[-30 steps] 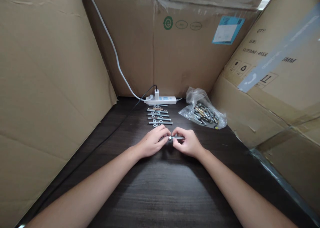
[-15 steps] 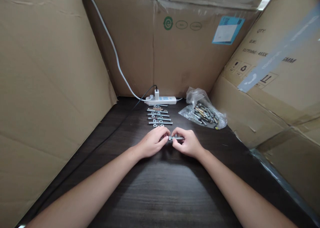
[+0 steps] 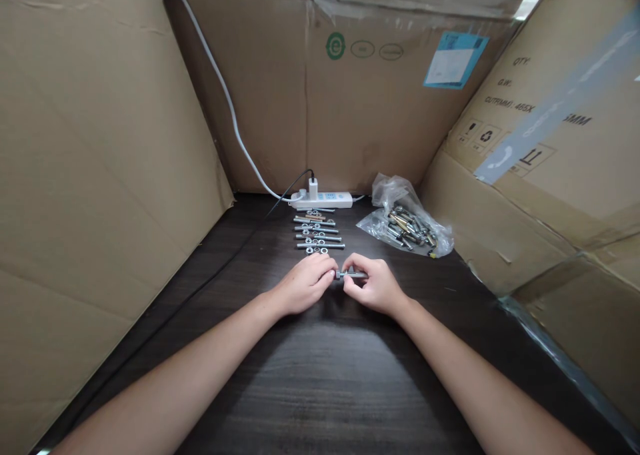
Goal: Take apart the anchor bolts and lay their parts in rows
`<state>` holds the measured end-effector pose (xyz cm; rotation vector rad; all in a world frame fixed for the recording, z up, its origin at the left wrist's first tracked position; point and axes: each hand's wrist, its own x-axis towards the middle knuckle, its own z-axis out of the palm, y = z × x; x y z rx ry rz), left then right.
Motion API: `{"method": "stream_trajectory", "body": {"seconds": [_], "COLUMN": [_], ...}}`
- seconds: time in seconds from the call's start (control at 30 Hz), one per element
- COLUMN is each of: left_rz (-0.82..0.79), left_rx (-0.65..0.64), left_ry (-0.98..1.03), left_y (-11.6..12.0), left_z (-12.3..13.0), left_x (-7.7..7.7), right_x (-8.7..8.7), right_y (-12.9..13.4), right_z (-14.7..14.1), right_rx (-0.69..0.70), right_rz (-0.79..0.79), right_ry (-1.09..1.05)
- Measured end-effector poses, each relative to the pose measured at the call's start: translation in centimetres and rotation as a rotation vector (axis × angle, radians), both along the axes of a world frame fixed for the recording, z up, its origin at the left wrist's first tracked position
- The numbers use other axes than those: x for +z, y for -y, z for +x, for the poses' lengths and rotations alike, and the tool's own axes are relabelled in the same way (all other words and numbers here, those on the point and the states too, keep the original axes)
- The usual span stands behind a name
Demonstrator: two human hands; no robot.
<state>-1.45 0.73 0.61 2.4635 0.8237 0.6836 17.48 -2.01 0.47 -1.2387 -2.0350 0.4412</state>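
Note:
A silvery metal bolt [image 3: 356,275] lies level between my hands, just over the table. My right hand [image 3: 374,283] pinches its shank between thumb and fingertips. A ring-like piece, perhaps a washer, shows at those fingertips. On the bolt's left end sits a hexagonal piece [image 3: 338,276]; whether it is a nut or the head I cannot tell. My left hand [image 3: 306,283] is closed, with thumb and fingertips against that end. Beyond the hands, several bolts [image 3: 320,246] lie in a stack of rows, with nuts and washers [image 3: 317,250] between them.
A clear plastic bag [image 3: 400,192] of metal fasteners lies at the back right. Behind the rows sits a white power strip [image 3: 333,200] with a plugged-in charger [image 3: 313,188]. A black cable [image 3: 220,274] crosses the dark table [image 3: 320,388] on the left. Cardboard walls [image 3: 260,95] enclose three sides.
The hexagonal end has shifted slightly left, closer into my left fingertips. My right fingers have moved a little on the shank. Everything else stays in place.

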Motion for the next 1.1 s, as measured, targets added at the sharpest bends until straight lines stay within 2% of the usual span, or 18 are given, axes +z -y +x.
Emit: {"method": "stream_trajectory", "body": {"seconds": [0.23, 0.5, 0.63, 0.83, 1.1], "left_rz": [-0.064, 0.035, 0.095, 0.182, 0.183], "left_rx": [0.017, 0.109, 0.179, 0.194, 0.214], "left_ry": [0.043, 0.010, -0.093, -0.289, -0.330], "left_y": [0.30, -0.15, -0.20, 0.30, 0.35], "left_z": [0.12, 0.31, 0.14, 0.12, 0.01], "left_x": [0.39, 0.02, 0.13, 0.38, 0.14], "right_x": [-0.03, -0.04, -0.02, -0.14, -0.15], "right_y": [-0.11, -0.14, -0.22, -0.36, -0.46], "right_z": [-0.02, -0.01, -0.01, -0.05, -0.06], "right_rx": [-0.009, -0.023, -0.042, -0.042, -0.021], "right_rz": [-0.013, -0.021, -0.051, -0.106, -0.123], "right_ry": [0.009, 0.020, 0.079, 0.200, 0.243]}}
